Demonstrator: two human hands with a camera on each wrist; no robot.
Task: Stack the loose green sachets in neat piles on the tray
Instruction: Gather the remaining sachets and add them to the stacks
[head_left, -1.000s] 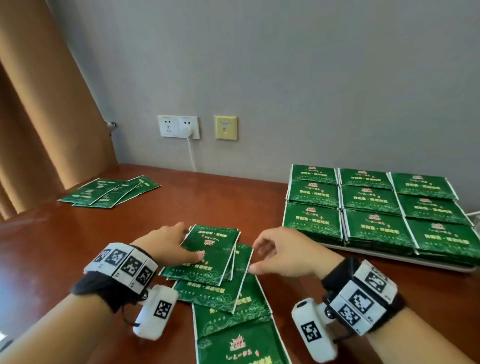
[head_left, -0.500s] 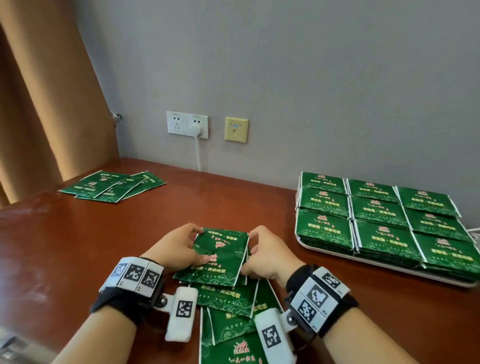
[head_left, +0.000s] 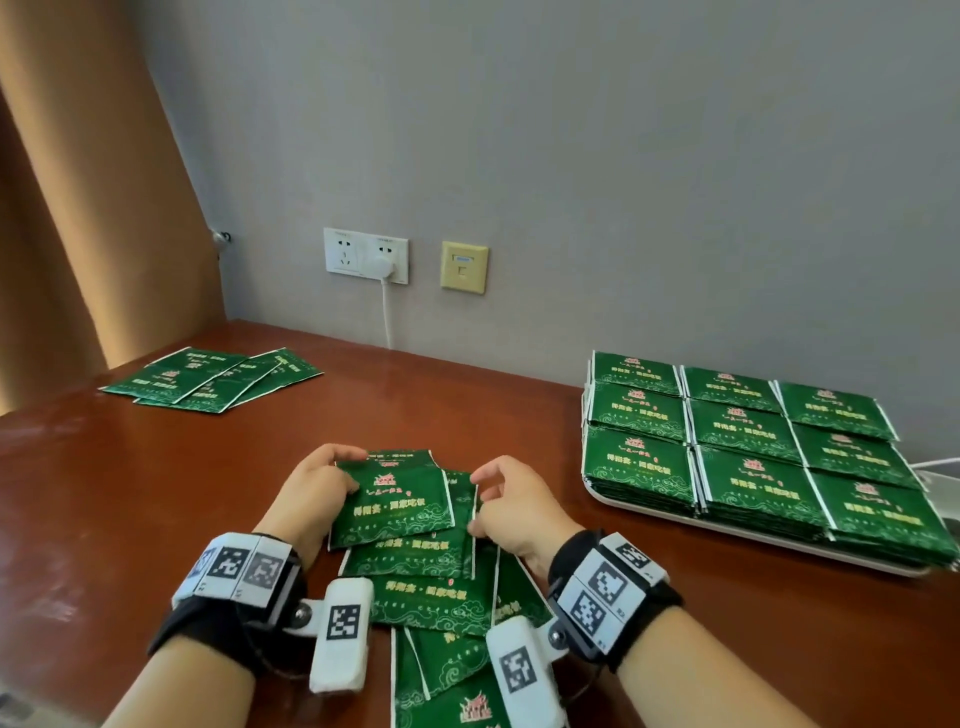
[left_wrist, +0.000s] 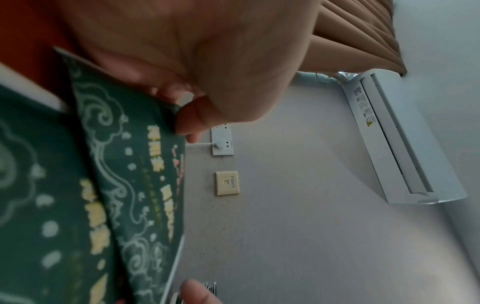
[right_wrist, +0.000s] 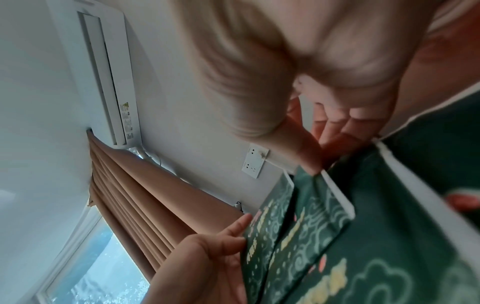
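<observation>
- head view: a top sachet (head_left: 396, 496) is gripped at its left edge by the curled fingers of the left hand (head_left: 310, 489).
- its right side is pinched by the right hand (head_left: 514, 501).
- loose sachets (head_left: 436, 592) are spread beneath on the table (head_left: 156, 493).
- neat piles (head_left: 737, 447) are held by the tray (head_left: 675, 519), well apart at right.

Looks like a hotel room or a plain bedroom-cum-office. Grey painted wall (head_left: 623, 156) across the upper frame, with a white double socket (head_left: 365, 255) and a cream data port (head_left: 464, 266) left of centre. Tan pleated curtain (head_left: 78, 208) down the left edge. Polished red-brown wooden surface (head_left: 156, 493) filling the lower half. Wall-mounted white air conditioner (left_wrist: 405, 139) at right in the left wrist view; window (right_wrist: 98, 267) at lower left in the right wrist view.
</observation>
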